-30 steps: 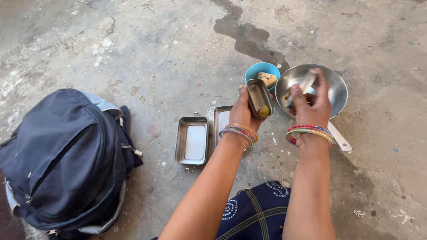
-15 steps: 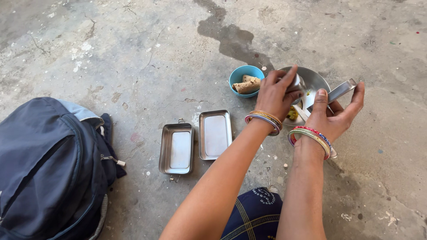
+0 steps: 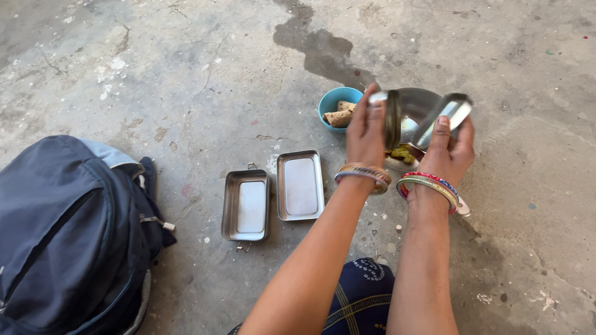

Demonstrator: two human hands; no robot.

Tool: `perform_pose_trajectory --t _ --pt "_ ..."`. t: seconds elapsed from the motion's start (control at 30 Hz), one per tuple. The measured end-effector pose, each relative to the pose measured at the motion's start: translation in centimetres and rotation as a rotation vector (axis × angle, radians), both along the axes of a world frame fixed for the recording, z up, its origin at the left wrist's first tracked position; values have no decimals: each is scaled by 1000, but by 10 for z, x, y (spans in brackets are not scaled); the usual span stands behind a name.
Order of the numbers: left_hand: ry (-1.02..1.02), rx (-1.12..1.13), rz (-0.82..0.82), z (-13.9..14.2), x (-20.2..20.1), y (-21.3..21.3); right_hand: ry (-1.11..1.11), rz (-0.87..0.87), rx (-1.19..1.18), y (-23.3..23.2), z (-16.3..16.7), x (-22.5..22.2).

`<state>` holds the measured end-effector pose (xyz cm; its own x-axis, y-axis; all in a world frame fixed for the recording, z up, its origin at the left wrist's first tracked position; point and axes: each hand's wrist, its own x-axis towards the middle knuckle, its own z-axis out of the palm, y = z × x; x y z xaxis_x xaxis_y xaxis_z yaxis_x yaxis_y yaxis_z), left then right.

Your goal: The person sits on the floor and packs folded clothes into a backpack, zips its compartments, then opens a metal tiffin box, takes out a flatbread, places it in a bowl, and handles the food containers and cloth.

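Note:
My left hand point(image 3: 365, 133) grips a small round steel container point(image 3: 392, 118), tipped on its side over a wide steel bowl point(image 3: 417, 108). My right hand point(image 3: 452, 154) holds a flat steel piece point(image 3: 455, 111), maybe a lid, against the container's open side. Yellow food point(image 3: 402, 154) lies in the bowl, just below both hands. Both wrists wear coloured bangles. A pale handle point(image 3: 463, 208) sticks out from under my right wrist.
A blue bowl point(image 3: 330, 101) with rolled flatbread stands left of my hands. Two rectangular steel tins point(image 3: 246, 206) point(image 3: 300, 185) lie open on the concrete floor. A dark blue backpack point(image 3: 59, 242) sits at the far left. A wet streak point(image 3: 320, 49) marks the floor behind.
Both hands have lifted the container and the flat steel piece higher over the bowl. The container went from upright to tipped on its side. The view has shifted a little.

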<state>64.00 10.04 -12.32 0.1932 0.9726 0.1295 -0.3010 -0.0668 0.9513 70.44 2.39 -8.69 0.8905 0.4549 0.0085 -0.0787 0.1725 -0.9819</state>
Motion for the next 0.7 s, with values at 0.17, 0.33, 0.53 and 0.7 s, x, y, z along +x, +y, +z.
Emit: perform_pose_trajectory --t 0.17,0.33,0.53,0.7 --pt "-644 -528 35 -20 -58 -22 51 309 -158 3 8 -12" --pt "-616 -607 76 -28 -118 -41 -482 624 -640 3 -1 -27" --pt "-595 -667 96 -29 -159 -58 -545 784 -999 9 -29 -43" --pt "-627 -713 58 -21 -167 -69 -581 799 -985 12 -46 -49"
